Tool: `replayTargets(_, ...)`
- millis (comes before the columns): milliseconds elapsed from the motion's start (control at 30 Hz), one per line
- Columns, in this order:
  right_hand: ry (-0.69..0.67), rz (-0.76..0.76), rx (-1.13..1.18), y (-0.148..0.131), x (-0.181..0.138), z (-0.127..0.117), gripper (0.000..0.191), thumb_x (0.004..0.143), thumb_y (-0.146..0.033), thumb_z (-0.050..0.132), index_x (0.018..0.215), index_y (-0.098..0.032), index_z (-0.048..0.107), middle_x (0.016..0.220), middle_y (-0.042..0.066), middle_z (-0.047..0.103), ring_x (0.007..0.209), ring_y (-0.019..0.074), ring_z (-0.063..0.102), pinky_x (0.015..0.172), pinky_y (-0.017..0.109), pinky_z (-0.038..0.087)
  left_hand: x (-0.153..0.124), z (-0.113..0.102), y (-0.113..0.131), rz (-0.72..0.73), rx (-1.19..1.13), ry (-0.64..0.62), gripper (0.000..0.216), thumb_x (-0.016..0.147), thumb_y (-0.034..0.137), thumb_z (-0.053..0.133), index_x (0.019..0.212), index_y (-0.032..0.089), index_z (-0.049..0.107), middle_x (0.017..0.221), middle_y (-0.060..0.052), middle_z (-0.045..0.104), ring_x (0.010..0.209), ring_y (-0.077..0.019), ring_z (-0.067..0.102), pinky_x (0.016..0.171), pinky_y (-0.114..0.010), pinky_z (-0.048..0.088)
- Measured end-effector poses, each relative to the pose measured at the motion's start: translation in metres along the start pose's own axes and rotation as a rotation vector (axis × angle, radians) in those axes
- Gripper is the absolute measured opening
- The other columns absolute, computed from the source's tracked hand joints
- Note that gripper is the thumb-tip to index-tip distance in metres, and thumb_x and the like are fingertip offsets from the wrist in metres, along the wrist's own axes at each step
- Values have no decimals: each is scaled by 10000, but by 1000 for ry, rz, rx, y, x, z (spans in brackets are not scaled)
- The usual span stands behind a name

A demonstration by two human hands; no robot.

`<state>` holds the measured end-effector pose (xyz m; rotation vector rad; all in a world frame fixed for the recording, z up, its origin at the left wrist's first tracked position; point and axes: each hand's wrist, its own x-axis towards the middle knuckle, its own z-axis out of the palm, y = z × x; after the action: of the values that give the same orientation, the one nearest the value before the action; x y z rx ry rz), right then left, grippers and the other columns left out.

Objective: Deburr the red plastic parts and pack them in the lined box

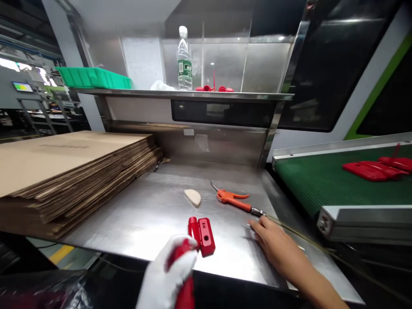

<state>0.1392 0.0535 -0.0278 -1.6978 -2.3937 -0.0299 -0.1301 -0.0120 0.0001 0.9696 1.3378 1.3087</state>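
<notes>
**Head view: two hands at the near edge of a steel surface**

Left hand (pixel 167 274), in a white glove, closed around a red plastic part (pixel 201 235); part glossy, boxy, with small dark holes on its upper face, held just above the near edge of the surface (pixel 144 214). Right hand (pixel 273 244) bare, flat and open on the steel, fingertips just short of the metal fitting of one orange air gun (pixel 234 199); nothing held. One pale half-round piece (pixel 193 197) lying between gun and cardboard. One stack of flat cardboard sheets (pixel 64 171) filling the left side and overhanging the near edge; open steel from the stack to the right rim. Back wall closing off the far side, beneath a shelf carrying one water bottle (pixel 184 60), one green tray (pixel 93 77) and a few small red pieces (pixel 214 89). Green conveyor belt (pixel 322 180) off the right edge, bearing several red parts (pixel 376 168), exact count unclear.
</notes>
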Motion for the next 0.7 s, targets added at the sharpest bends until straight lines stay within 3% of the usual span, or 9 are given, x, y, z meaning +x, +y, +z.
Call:
replayTargets(67, 13, 16, -17, -1, 9, 8, 387, 995, -224, 332, 1306, -252, 560, 989, 85, 581, 858, 236, 624, 704, 341, 477, 31, -23, 2, 176, 451, 264, 315, 804, 505, 596, 910, 209, 609, 793, -27, 596, 701, -192, 569, 636, -297, 450)
replayTargets(100, 15, 27, -27, -3, 11, 12, 391, 999, -238, 331, 1321, -256, 554, 977, 85, 578, 855, 253, 621, 689, 359, 466, 47, -31, 3, 245, 752, 329, 285, 847, 484, 519, 912, 220, 602, 923, -52, 602, 798, -219, 601, 686, -323, 470)
replayTargets(233, -4, 25, 2, -7, 8, 23, 411, 1016, -303, 323, 1378, -281, 515, 941, 74, 593, 874, 289, 632, 698, 414, 471, 101, -47, 4, 299, 1090, 348, 258, 873, 382, 450, 909, 187, 615, 1015, -120, 549, 776, -251, 577, 750, -427, 455)
replayTargets(333, -7, 29, 83, -3, 2, 26, 421, 1027, -333, 295, 1409, -312, 472, 1053, 82, 635, 971, 277, 648, 776, 431, 508, 118, -48, 5, 343, 1263, 297, 290, 870, 398, 478, 890, 174, 661, 997, -147, 596, 904, -343, 569, 784, -488, 428)
replayTargets(433, 3, 38, 163, 5, -9, 28, 417, 1030, -360, 293, 1413, -353, 457, 1216, 71, 639, 1098, 253, 637, 872, 424, 525, 109, -43, 11, 427, 1353, 292, 407, 942, 456, 393, 1098, 194, 664, 1191, -157, 587, 1118, -380, 511, 849, -484, 408)
replayTargets(500, 16, 33, 192, 9, -14, 29, 411, 1026, -375, 312, 1407, -366, 468, 1284, 57, 626, 1140, 242, 629, 888, 401, 538, 92, -33, 11, 473, 1386, 339, 495, 973, 479, 321, 1208, 165, 623, 1239, -182, 564, 1135, -377, 507, 863, -474, 400)
replayTargets(567, 42, 34, 226, 10, -18, 29, 405, 1019, -385, 342, 1397, -369, 487, 1315, 44, 621, 1151, 238, 630, 882, 380, 554, 71, -17, 6, 490, 1410, 339, 567, 971, 521, 300, 1210, 124, 629, 1086, -183, 617, 958, -349, 582, 812, -464, 412)
replayTargets(633, 84, 56, 297, 8, -17, 29, 400, 1012, -390, 368, 1388, -371, 503, 1315, 34, 626, 1154, 243, 631, 917, 398, 548, 55, 3, -6, 508, 1425, 223, 590, 963, 525, 335, 1316, 122, 583, 953, -153, 658, 866, -330, 612, 820, -469, 414)
replayTargets(700, 113, 72, 364, 3, -15, 28, 390, 1004, -399, 392, 1369, -373, 527, 1300, 23, 638, 1155, 246, 631, 973, 431, 522, 47, 24, -18, 481, 1373, 126, 566, 956, 459, 381, 1379, 121, 546, 950, -168, 668, 880, -351, 622, 823, -484, 420)
